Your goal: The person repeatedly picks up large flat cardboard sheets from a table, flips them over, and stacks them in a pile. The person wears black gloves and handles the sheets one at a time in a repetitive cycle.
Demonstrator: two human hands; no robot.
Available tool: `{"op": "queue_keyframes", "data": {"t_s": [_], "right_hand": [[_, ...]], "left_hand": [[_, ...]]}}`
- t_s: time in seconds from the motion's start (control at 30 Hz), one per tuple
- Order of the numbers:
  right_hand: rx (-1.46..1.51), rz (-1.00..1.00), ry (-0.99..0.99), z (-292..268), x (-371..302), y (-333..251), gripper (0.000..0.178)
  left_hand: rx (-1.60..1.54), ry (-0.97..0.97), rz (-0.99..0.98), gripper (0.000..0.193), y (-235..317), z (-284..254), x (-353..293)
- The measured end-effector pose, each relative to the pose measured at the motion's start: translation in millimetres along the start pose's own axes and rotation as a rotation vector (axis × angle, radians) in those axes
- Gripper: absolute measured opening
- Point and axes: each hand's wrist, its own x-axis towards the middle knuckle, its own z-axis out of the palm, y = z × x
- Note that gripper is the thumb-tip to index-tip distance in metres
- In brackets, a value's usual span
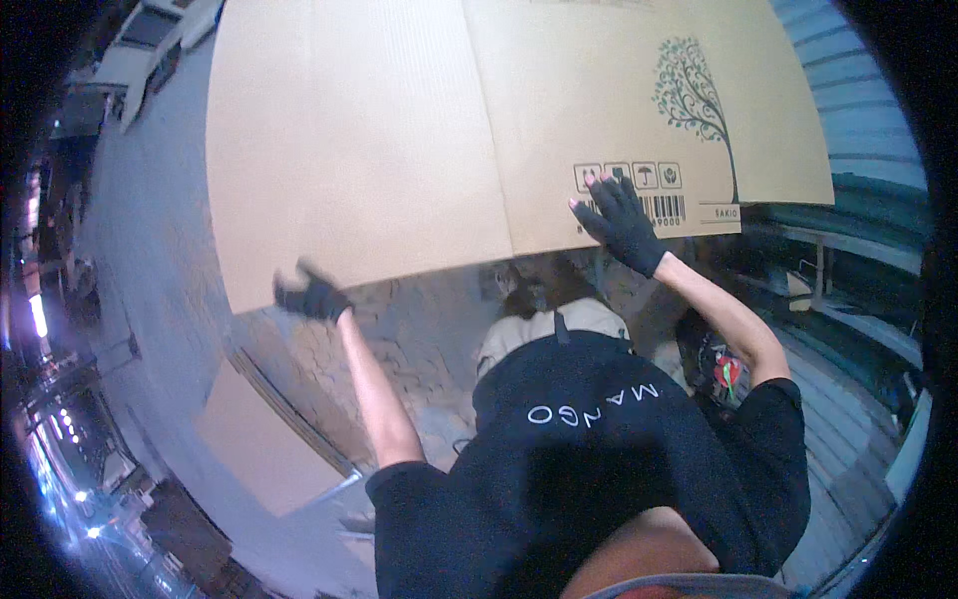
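Observation:
A large brown cardboard sheet (359, 150) with a vertical crease and a printed green-and-black tree spans the upper view. My right hand (627, 228), in a black glove with bare fingertips, lies with fingers spread on the sheet, over printed symbols and a barcode near its near edge. My left hand (313, 293), also black-gloved, is at the near left edge of the sheet; it is slightly blurred, with thumb and fingers apart. Whether the left hand touches the cardboard is hard to make out.
Brown flat cardboard (264, 439) lies on the floor at the lower left. A dark green metal frame (848, 260) stands at the right, beside corrugated panelling (868, 120). A dark item with a red patch (726, 371) is near my right arm. Bright lights show at the far left.

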Motion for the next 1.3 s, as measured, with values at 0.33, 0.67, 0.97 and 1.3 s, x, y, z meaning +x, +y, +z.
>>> {"op": "queue_keyframes", "data": {"t_s": [0.33,0.67,0.97,1.3], "right_hand": [[0.098,-0.109,-0.043,2.3,0.3,5.7,0.046],[0.141,-0.06,0.093,29.3,-2.1,9.2,0.05],[0.056,-0.18,-0.061,12.0,-17.4,27.0,0.043],[-0.188,0.075,-0.052,0.0,-72.7,69.6,0.051]], "left_hand": [[-1.372,-0.493,-0.782,0.055,-172.2,-37.8,151.9],[-0.642,-0.559,0.766,0.051,103.2,-120.9,-7.8],[-0.027,-0.867,1.603,0.073,171.4,-55.8,-69.3],[-0.14,-0.585,1.516,0.066,153.4,-34.4,-79.5]]}}
